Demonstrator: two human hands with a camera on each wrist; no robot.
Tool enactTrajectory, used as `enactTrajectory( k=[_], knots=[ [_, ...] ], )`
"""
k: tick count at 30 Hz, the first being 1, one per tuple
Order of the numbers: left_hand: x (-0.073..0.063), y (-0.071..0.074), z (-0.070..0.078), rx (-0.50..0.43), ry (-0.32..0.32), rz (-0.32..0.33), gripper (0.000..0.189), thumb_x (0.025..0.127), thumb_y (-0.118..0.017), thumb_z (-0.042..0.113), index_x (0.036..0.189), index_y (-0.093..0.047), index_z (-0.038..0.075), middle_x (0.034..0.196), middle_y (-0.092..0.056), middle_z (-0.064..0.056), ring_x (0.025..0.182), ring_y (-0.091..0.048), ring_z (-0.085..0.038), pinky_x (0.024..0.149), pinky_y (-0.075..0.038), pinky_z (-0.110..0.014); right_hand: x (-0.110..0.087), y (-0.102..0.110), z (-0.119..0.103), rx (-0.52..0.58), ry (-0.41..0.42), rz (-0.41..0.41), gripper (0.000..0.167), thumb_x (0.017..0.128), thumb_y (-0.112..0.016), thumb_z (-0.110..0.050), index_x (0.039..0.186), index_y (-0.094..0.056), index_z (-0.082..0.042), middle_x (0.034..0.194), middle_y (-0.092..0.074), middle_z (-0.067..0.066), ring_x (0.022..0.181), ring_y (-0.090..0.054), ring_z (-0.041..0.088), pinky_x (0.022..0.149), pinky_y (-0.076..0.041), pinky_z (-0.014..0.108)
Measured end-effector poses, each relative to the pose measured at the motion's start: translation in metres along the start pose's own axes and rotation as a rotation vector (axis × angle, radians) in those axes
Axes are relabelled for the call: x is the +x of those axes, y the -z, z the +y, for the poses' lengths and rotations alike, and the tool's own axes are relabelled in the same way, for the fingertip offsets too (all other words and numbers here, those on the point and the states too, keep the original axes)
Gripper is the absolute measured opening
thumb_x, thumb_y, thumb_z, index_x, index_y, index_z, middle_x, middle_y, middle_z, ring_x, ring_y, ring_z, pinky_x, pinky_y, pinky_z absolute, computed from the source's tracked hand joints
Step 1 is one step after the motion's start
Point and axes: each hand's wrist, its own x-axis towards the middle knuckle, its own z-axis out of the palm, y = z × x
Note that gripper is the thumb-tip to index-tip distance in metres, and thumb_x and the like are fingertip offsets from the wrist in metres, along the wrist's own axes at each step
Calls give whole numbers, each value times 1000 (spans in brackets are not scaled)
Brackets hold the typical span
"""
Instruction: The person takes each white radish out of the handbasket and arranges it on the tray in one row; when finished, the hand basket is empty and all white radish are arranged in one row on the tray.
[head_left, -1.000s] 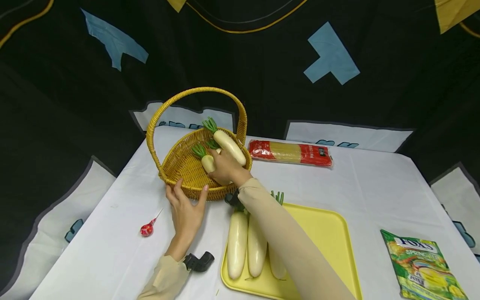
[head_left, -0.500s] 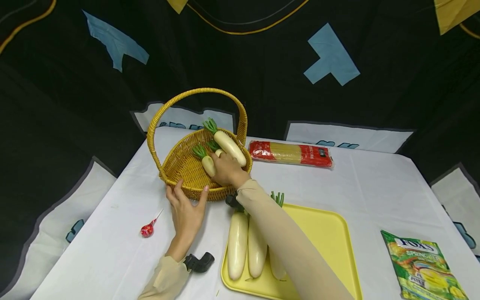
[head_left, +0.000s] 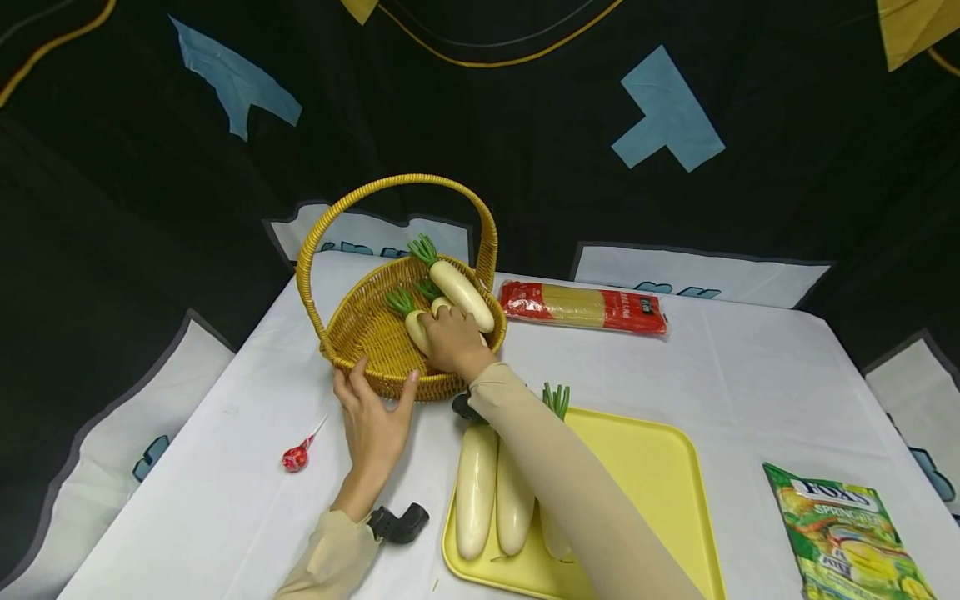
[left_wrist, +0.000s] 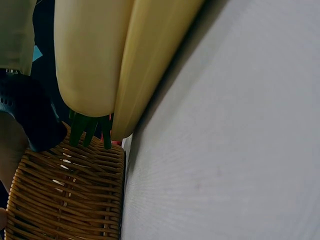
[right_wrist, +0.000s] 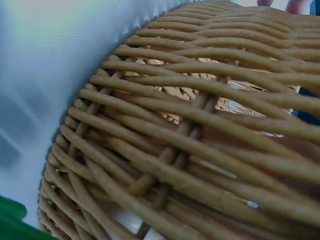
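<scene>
A wicker basket (head_left: 375,333) with a tall hoop handle holds several white radishes with green tops. One radish (head_left: 461,293) leans on the right inner wall; another radish (head_left: 417,329) lies lower, partly under my right hand (head_left: 455,340). That hand reaches down into the basket, fingers curled over a radish whose body it mostly hides. My left hand (head_left: 375,429) touches the basket's near rim with spread fingers and thumb. In the left wrist view, the basket's woven side (left_wrist: 70,195) shows beyond pale radishes (left_wrist: 92,55). Wicker (right_wrist: 200,115) fills most of the right wrist view.
A yellow tray (head_left: 645,475) bears more white radishes (head_left: 476,492), partly beneath my right forearm. A red-wrapped lollipop (head_left: 296,457) lies left of my left hand. Behind is a noodle pack (head_left: 573,306); a green FOX'S candy bag (head_left: 847,533) lies at right.
My right hand has shifted slightly down and to the right inside the basket, over the radishes. The left hand stays at the rim, and the basket has hardly moved.
</scene>
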Motion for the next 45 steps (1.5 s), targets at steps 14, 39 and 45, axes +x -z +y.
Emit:
enactTrajectory(
  k=[14,39,45],
  knots=[
    [0,0,1,-2,-7,12,80,80,-57,56,136,-25,11,147,-5,-25,125,-29,-50,93,-34,-58,1,-2,-10,-7,10,-26,59,81,-67,-25,131,-40,-11,125,-46,13,112,-46,25,79,-50,31],
    [0,1,1,-9,-19,24,79,79,-58,55,135,-26,10,146,-6,-26,125,-30,-50,94,-33,-57,3,-2,-10,53,-14,-6,72,74,-71,-39,137,-39,-24,123,-50,12,112,-48,27,78,-51,36],
    [0,2,1,-7,-15,20,80,79,-57,57,136,-26,10,146,-6,-25,124,-30,-49,94,-33,-57,2,-3,-10,73,-13,1,65,78,-66,-38,135,-40,-21,118,-54,11,108,-50,25,77,-50,36]
  ],
)
